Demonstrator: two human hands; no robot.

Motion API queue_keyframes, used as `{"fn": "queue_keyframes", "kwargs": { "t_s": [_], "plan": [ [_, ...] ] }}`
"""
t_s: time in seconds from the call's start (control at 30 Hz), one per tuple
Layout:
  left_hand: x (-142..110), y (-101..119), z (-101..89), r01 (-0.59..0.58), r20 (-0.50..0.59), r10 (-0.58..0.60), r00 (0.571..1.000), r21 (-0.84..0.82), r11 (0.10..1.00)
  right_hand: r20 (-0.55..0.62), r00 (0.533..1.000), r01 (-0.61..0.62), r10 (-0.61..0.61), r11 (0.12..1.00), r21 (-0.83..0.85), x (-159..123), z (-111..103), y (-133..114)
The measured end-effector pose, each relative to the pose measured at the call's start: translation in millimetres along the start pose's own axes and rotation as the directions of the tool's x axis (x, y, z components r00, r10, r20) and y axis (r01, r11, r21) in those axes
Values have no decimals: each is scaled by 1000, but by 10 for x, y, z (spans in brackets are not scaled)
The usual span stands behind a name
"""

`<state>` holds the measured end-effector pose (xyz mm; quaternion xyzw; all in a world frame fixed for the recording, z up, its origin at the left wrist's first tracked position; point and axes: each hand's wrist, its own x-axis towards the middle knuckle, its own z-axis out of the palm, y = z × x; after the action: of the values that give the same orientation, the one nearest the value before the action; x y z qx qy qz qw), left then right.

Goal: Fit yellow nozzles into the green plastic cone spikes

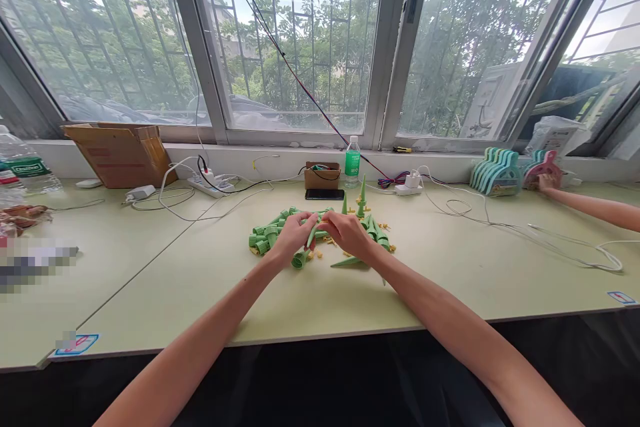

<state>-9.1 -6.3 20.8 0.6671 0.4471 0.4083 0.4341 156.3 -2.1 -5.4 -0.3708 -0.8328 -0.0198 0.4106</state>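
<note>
Both hands meet above a pile of green plastic parts in the middle of the table. My left hand [295, 235] is closed around a green plastic spike [312, 237] that points down and toward me. My right hand [349, 233] pinches at the spike's upper end; what its fingertips grip is hidden. Several green ribbed sockets [271, 233] lie to the left. On the right are more green cones [380, 237], and a loose spike [346, 262] lies under my right wrist. Small yellow pieces [320, 255] are scattered among them. One upright green spike [362, 197] carries yellow side pieces.
Behind the pile are a phone [325, 194], a small cardboard box [323, 177] and a green-labelled bottle [353, 161]. White cables [483, 213] and power strips [213, 183] lie along the back. At right, another person's hand [550, 180] touches pink hangers beside turquoise hangers [496, 172].
</note>
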Motion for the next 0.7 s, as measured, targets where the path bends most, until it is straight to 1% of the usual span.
{"fn": "queue_keyframes", "kwargs": {
  "t_s": [0.07,0.17,0.23,0.3,0.37,0.47,0.7],
  "plan": [
    [-9,1,20,-55,-30,59,998,123,991,-20,999,-43,43,999,-2,-2,20,3],
    [-17,-14,41,-154,-78,184,980,292,944,-46,994,-101,100,995,-7,-7,57,11],
    [-18,-31,49,-208,-93,259,961,374,904,-61,990,-128,128,992,-5,-10,78,18],
    [-17,-47,54,-237,-91,300,950,417,877,-71,987,-147,147,989,4,-10,92,22],
    [-15,-54,58,-242,-86,306,948,426,871,-74,984,-161,162,987,17,-7,100,23],
    [-12,-50,58,-224,-101,284,953,397,890,-79,981,-172,176,984,50,1,107,16],
    [-13,-27,45,-185,-167,226,960,231,955,-79,978,-187,194,978,91,8,130,-22]
  ]
}}
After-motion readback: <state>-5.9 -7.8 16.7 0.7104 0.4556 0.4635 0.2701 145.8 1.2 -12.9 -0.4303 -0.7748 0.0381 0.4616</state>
